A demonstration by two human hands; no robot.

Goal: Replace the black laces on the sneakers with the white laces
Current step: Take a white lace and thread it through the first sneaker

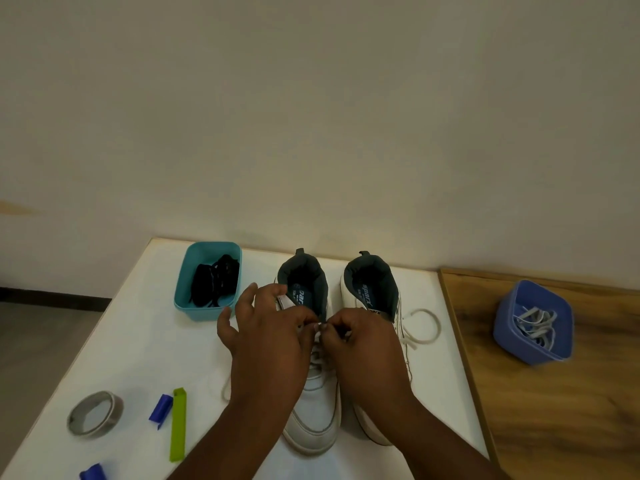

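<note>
nearest on the white table [138, 341] lie a blue clip [92, 472] at the bottom edge, a roll of grey tape [95, 414], a second blue clip [161, 410] and a green clip [178, 424]. two white sneakers stand side by side, toes toward the person: the left sneaker [315, 410] and the right sneaker [374, 420]. both hands meet over the left sneaker's upper eyelets. the left hand [266, 330] has thumb and forefinger pinched at the white lace [317, 336], its other fingers spread loose; the right hand [360, 344] is curled, fingertips pinching the same lace end. a loop of white lace [424, 325] trails from the right sneaker onto the table. farther back, left of the shoes, a teal tub [207, 278] holds the black laces [214, 282]. on the wooden surface [554, 410] to the right, a blue tub [533, 320] holds more white laces [535, 323].
</note>
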